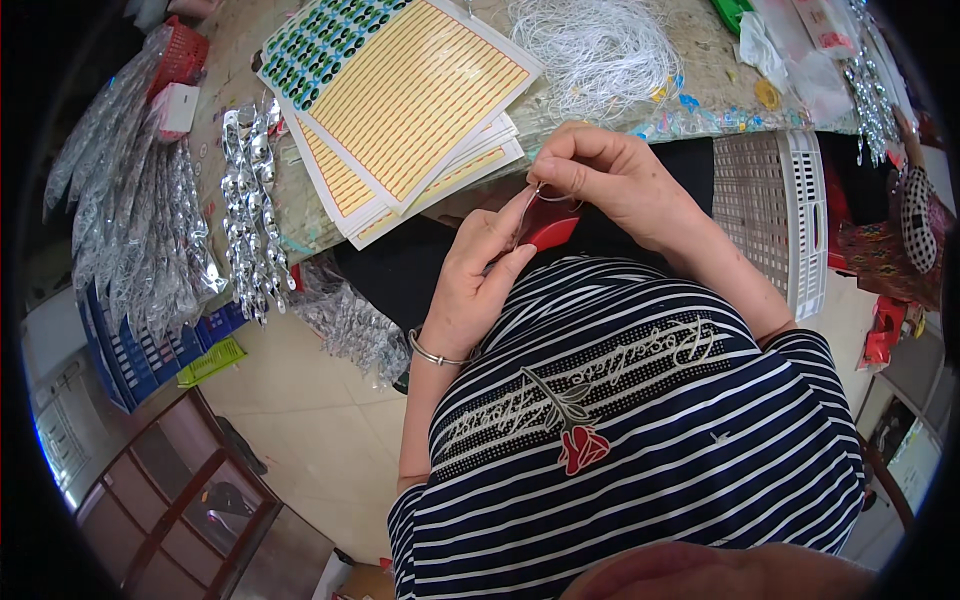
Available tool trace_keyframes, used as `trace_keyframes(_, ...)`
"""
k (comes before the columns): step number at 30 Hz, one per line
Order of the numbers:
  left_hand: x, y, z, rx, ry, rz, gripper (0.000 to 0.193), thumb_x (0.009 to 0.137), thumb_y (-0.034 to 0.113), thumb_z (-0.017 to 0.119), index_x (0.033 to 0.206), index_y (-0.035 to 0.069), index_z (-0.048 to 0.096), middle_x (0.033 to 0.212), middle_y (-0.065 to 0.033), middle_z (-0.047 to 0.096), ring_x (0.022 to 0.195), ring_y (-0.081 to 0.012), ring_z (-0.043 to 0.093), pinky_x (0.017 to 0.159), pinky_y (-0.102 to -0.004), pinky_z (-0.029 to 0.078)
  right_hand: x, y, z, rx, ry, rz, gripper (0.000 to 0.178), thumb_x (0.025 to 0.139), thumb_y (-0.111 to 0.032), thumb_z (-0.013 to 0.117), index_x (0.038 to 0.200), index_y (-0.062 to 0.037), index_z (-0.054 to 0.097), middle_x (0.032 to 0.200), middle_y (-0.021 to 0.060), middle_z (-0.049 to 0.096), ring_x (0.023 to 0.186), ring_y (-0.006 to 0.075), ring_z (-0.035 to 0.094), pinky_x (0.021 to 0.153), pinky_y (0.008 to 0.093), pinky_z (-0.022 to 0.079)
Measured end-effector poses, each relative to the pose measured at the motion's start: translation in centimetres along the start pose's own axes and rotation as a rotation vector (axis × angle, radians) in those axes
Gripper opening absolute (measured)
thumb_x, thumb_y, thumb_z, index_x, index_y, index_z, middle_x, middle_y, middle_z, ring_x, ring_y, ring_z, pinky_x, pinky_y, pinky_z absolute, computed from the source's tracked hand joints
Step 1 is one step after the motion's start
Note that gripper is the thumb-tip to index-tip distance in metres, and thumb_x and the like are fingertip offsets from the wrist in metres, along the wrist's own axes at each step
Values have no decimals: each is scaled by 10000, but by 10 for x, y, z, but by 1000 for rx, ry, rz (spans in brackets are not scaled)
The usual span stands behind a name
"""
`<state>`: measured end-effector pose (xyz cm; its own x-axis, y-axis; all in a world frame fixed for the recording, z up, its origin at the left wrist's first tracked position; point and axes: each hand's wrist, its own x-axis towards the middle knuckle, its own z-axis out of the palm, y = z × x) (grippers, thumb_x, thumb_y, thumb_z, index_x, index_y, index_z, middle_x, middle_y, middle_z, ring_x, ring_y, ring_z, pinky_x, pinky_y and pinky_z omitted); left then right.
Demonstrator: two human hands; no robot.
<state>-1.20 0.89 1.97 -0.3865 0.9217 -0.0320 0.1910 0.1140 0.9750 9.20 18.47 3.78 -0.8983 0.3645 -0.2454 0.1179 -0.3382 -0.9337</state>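
Between the twisted silver strands and the printed sheets, a narrow gap is left over the worktable; ahead, the left hand is obstructed by those sheets, the right hand by tangled white cord; rightward, by a plastic basket

Pale tiles with thin seams cover the floor, which looks brightly lit. The desk spans the upper part of the view, its grey-green top worn and stained. Below its edge on the right stands a white crate with slotted sides. At lower left is a brown panelled frame, perhaps a door or cabinet; I cannot tell which.
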Motion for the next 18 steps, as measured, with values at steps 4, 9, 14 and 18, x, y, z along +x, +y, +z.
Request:
trace_keyframes(4, -5, -6, -4, -54, -48, -61, 486, 838, 23, 609, 1314, 71, 518, 883, -38, 489, 845, -144, 482, 804, -241, 402, 0, -3, 1, 121, -26, 65, 178, 905, -191, 623, 968, -26, 645, 844, 28, 655, 704, 70, 611, 628, 200, 505)
trace_keyframes(9, -1, -5, -3, -279, -52, -46, 432, 862, 27, 608, 1287, 54, 535, 1093, -58, 552, 981, -123, 517, 852, -235, 416, 2, -2, 9, 115, -79, 76, 177, 912, -184, 611, 976, -21, 631, 810, 48, 657, 660, 99, 633, 594, 217, 520)
trace_keyframes(14, 14, 10, 6, -464, 155, -284, 240, 863, 45, 635, 1096, -11, 636, 1074, -61, 610, 851, -99, 590, 712, -214, 496, 2, 2, 14, 52, -116, 53, 179, 917, -181, 602, 959, -9, 622, 789, 58, 657, 660, 112, 640, 595, 227, 529)
trace_keyframes(18, 15, 10, 2, -363, 132, -231, 152, 840, 54, 660, 973, -15, 687, 1021, -64, 629, 758, -81, 577, 615, -199, 474, 1, 8, 8, 1, -33, -31, 197, 910, -197, 610, 961, -7, 617, 785, 54, 640, 672, 107, 623, 618, 226, 513)
